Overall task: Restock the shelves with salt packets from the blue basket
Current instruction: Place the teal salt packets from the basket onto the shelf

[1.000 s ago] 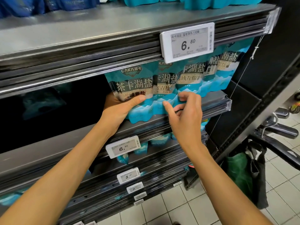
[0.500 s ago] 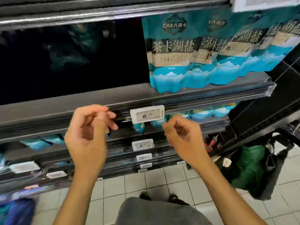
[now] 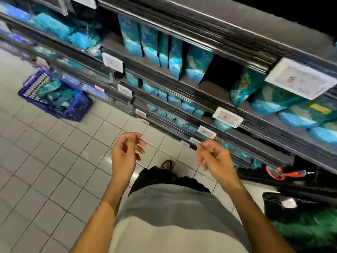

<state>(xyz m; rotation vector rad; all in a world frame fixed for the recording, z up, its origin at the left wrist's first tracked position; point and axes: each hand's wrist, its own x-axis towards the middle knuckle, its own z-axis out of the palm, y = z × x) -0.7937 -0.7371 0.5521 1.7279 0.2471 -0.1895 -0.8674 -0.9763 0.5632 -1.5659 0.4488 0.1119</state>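
Note:
The blue basket [image 3: 54, 99] stands on the tiled floor at the left, against the foot of the shelves, with several teal salt packets [image 3: 52, 92] inside. More teal salt packets [image 3: 164, 52] stand in rows on the dark shelves [image 3: 228, 106] running across the upper right. My left hand [image 3: 125, 152] and my right hand [image 3: 215, 157] hang in front of my body with loosely curled fingers, both holding nothing. Each is well away from the basket and below the stocked shelf rows.
White price tags [image 3: 299, 77] clip onto the shelf edges. A green bag [image 3: 306, 230] on a dark cart sits at the lower right, with a red tool [image 3: 279, 173] under the bottom shelf. My shoe [image 3: 166, 164] shows on the pale floor tiles [image 3: 45, 170].
Both hands left the packets on the shelf and dropped down in front of me, empty. The view swung down and left, bringing the blue basket into sight.

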